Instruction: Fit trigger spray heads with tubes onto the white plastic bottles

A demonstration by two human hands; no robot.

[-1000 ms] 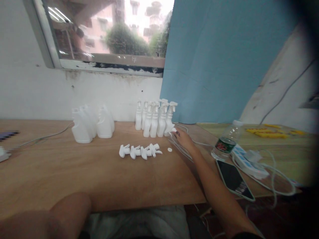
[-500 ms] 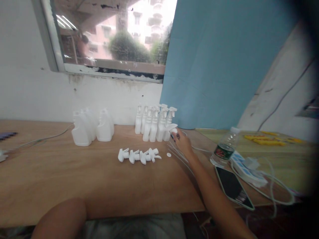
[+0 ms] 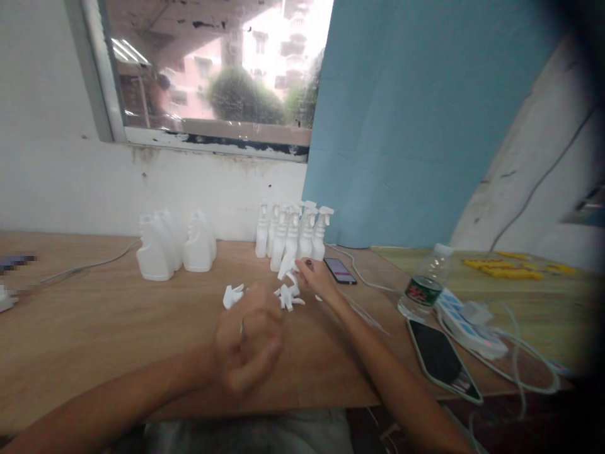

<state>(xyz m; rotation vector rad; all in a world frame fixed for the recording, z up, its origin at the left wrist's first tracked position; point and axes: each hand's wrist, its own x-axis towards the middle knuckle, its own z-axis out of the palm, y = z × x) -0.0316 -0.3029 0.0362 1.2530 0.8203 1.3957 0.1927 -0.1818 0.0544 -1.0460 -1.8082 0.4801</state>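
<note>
My right hand (image 3: 316,275) is closed on a white trigger spray head (image 3: 287,265), held in front of the standing spray bottles. Below it, more white spray heads (image 3: 289,297) lie on the wooden table. One more spray head (image 3: 232,295) shows at the left end of that row. My left hand (image 3: 250,337), slightly blurred and wearing a ring, is curled like a fist nearer to me. It covers part of the row, and its fingers hide whatever may be in them. Thin clear tubes (image 3: 366,313) lie beside my right forearm.
Several white spray bottles (image 3: 262,233) with heads stand at the back. Headless white bottles (image 3: 155,252) stand to the left. On the right are a water bottle (image 3: 423,284), a large phone (image 3: 442,359), a smaller phone (image 3: 340,271) and a power strip (image 3: 472,328) with cables.
My right hand has moved left and toward me with the spray head, uncovering the smaller phone. My left hand has come into view from the lower left, over the row of spray heads.
</note>
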